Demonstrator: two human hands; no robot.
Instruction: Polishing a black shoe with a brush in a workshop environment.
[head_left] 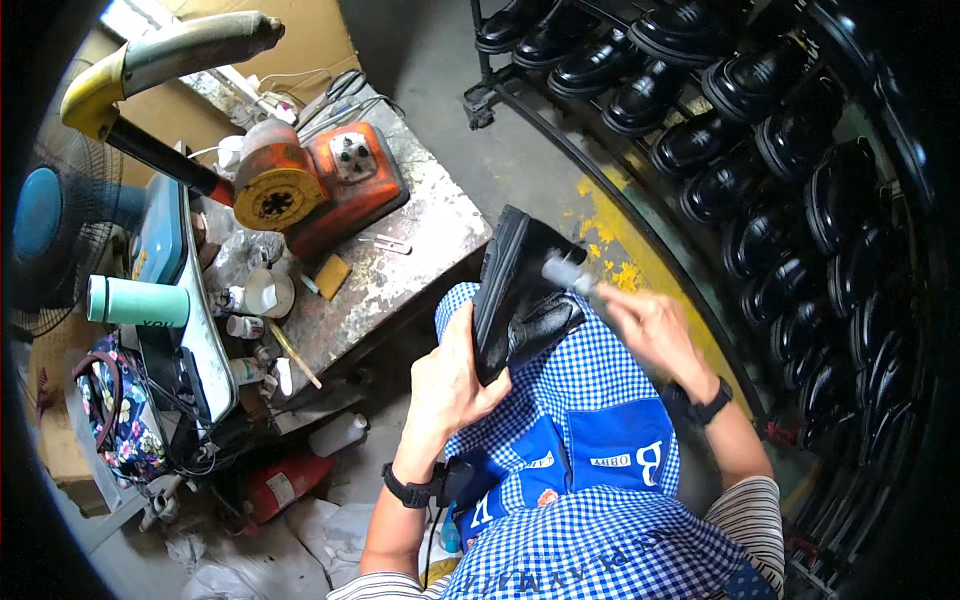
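A black leather shoe with a thick ridged sole is held up over my lap, toe end away from me. My left hand is closed around its near end, with the fingers along the sole edge. My right hand grips a small pale brush, blurred by motion, whose head is at the shoe's upper on the right side. The exact shape of its bristles cannot be made out. Below the shoe, my lap is covered by a blue-and-white checked apron.
On the left, a stained workbench carries an orange machine, a yellow block, small bottles and a wooden-handled brush. A green tumbler and a fan stand further left. A rack of black shoes fills the right.
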